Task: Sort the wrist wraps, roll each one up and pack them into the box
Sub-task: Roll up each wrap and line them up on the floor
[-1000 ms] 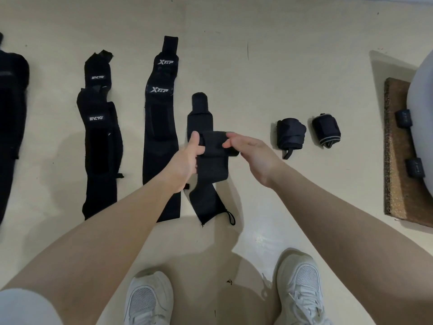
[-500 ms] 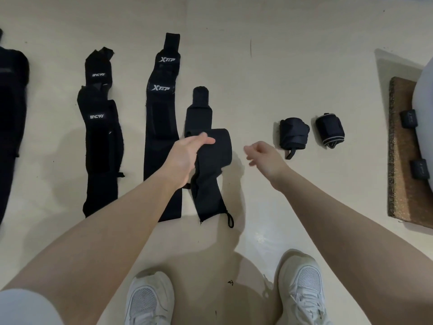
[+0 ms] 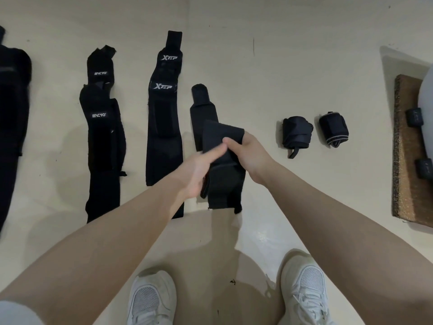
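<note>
A plain black wrist wrap (image 3: 220, 137) hangs above the floor between my hands, its top part folded over. My left hand (image 3: 201, 170) holds its left edge with the thumb on top. My right hand (image 3: 248, 153) grips the folded part from the right. Under it another plain black wrap (image 3: 201, 104) lies flat on the floor. Two rolled wraps sit to the right: a black one (image 3: 296, 134) and one with a grey edge (image 3: 334, 129). Flat on the floor to the left lie the XTEP wraps (image 3: 164, 118) and the MCYO wraps (image 3: 103, 127).
More black wraps (image 3: 11, 109) lie at the far left edge. A brown cork board (image 3: 407, 160) with small black rolls (image 3: 414, 117) and a pale round object on it sits at the right. My white shoes (image 3: 152, 299) stand on the beige floor below.
My right hand let go of the wrap half a second ago, then came back and gripped the folded part again. The wrap has been lifted and its lower end hangs shorter.
</note>
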Demonstrator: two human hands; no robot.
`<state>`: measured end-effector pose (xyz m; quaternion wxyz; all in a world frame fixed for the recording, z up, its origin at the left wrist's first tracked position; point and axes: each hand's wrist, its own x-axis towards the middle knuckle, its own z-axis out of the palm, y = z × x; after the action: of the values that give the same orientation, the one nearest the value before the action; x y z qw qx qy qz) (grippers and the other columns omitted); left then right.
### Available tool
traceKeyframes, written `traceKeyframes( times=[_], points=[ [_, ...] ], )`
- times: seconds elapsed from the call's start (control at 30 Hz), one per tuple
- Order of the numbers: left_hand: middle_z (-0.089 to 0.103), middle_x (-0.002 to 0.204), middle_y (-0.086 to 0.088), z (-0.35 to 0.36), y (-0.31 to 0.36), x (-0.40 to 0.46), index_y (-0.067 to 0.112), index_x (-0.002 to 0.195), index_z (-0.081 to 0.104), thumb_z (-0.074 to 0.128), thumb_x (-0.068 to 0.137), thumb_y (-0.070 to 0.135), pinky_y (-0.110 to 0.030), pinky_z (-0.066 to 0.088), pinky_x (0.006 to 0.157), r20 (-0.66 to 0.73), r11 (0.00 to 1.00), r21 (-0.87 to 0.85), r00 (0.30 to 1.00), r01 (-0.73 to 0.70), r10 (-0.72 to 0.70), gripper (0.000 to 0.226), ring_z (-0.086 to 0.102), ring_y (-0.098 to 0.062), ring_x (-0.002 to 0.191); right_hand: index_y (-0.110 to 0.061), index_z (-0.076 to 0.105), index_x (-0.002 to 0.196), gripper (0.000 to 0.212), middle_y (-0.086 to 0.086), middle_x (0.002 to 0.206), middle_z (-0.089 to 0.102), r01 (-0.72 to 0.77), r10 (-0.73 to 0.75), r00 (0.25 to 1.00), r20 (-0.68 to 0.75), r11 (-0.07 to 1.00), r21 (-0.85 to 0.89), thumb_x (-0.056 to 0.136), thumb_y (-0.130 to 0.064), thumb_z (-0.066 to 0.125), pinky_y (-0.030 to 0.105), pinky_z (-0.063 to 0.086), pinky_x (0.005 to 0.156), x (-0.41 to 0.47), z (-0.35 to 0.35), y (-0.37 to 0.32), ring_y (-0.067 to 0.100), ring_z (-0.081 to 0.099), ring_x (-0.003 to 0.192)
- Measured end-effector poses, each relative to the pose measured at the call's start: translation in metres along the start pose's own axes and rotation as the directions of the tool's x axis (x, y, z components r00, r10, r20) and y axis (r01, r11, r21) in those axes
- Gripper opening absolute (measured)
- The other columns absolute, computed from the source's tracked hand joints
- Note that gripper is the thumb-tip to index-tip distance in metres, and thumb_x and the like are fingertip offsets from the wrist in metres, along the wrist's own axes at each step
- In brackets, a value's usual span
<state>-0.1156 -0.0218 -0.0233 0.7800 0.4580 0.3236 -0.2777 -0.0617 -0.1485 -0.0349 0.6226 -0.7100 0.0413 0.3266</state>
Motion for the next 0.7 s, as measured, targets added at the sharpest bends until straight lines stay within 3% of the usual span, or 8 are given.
traceKeyframes(
  times=[0.1,0.2,0.3,0.37,0.47,0.57,0.63,0.7],
  points=[
    [0.071,0.103,-0.009,0.002,-0.004,0.001,0.013,0.106,0.065,0.06,0.094,0.017,-0.026,0.057,0.069,-0.073,0.985,0.158,0.993,-0.076,0.089,0.014,0.069,-0.021,0.091,-0.015,0.055,0.113,0.017,-0.004,0.102,0.065,0.011,-0.012,1.0,-0.025,0.998,-0.062,0.096,-0.013,0.052,0.019,0.052,0.077,-0.001,0.001,0.0,0.01,0.063,0.092],
    [0.069,0.103,-0.01,0.005,0.002,0.005,0.008,0.114,0.061,0.06,0.093,0.011,-0.029,0.059,0.066,-0.135,0.98,0.115,0.975,-0.162,0.177,0.021,0.069,-0.021,0.087,-0.01,0.048,0.116,0.031,0.005,0.111,0.062,-0.13,0.131,0.99,-0.052,0.991,0.017,0.094,-0.03,0.056,0.03,0.055,0.081,-0.006,-0.001,0.001,0.018,0.064,0.095],
    [0.069,0.101,-0.012,0.004,0.011,0.009,0.006,0.116,0.061,0.062,0.091,0.012,-0.03,0.057,0.059,-0.247,0.978,0.021,0.947,-0.209,0.207,0.025,0.069,-0.023,0.084,-0.016,0.052,0.122,0.042,0.005,0.117,0.066,-0.312,0.299,0.935,0.191,0.949,0.038,0.094,-0.047,0.049,0.039,0.052,0.092,-0.018,-0.013,0.002,0.022,0.065,0.105],
    [0.069,0.096,-0.011,0.001,0.015,0.011,0.005,0.109,0.063,0.058,0.093,0.01,-0.029,0.056,0.058,-0.267,0.974,-0.047,0.943,-0.22,0.2,0.018,0.068,-0.023,0.081,-0.015,0.053,0.124,0.031,0.007,0.12,0.066,-0.288,0.276,0.912,0.303,0.958,-0.004,0.097,-0.03,0.051,0.038,0.051,0.093,-0.025,-0.023,0.003,0.024,0.064,0.108],
    [0.067,0.083,-0.007,0.001,0.018,0.009,0.007,0.094,0.062,0.045,0.093,0.005,-0.029,0.054,0.062,-0.213,0.96,-0.223,0.969,-0.17,0.122,0.017,0.065,-0.021,0.076,-0.019,0.043,0.13,0.044,0.008,0.108,0.066,-0.224,0.255,0.934,0.251,0.964,-0.147,0.091,0.002,0.049,0.031,0.053,0.075,-0.031,-0.035,-0.001,0.026,0.065,0.093],
    [0.067,0.084,-0.005,0.001,0.016,0.009,0.01,0.099,0.059,0.042,0.096,0.002,-0.027,0.054,0.055,-0.24,0.938,-0.271,0.959,-0.217,0.153,0.019,0.066,-0.018,0.073,-0.029,0.039,0.128,0.055,0.004,0.082,0.057,-0.18,0.206,0.961,0.185,0.972,-0.151,0.089,0.009,0.048,0.021,0.036,0.045,-0.034,-0.037,-0.008,0.015,0.048,0.057],
    [0.067,0.097,-0.004,-0.001,0.014,0.011,0.016,0.116,0.055,0.041,0.099,0.004,-0.031,0.057,0.059,-0.238,0.936,-0.251,0.953,-0.247,0.187,0.024,0.068,-0.018,0.08,-0.026,0.045,0.112,0.041,0.004,0.07,0.052,-0.114,0.129,0.978,0.162,0.989,-0.093,0.089,0.008,0.05,0.022,0.03,0.04,-0.035,-0.037,-0.01,0.013,0.04,0.049],
    [0.063,0.113,-0.005,-0.002,0.011,0.013,0.023,0.129,0.048,0.04,0.102,0.011,-0.04,0.058,0.068,-0.2,0.953,-0.219,0.966,-0.208,0.165,0.03,0.066,-0.023,0.095,-0.018,0.049,0.093,0.025,0.0,0.063,0.054,-0.037,0.05,0.985,0.164,0.996,-0.081,0.09,0.007,0.05,0.021,0.035,0.04,-0.036,-0.036,-0.015,0.013,0.043,0.048]
  ],
)
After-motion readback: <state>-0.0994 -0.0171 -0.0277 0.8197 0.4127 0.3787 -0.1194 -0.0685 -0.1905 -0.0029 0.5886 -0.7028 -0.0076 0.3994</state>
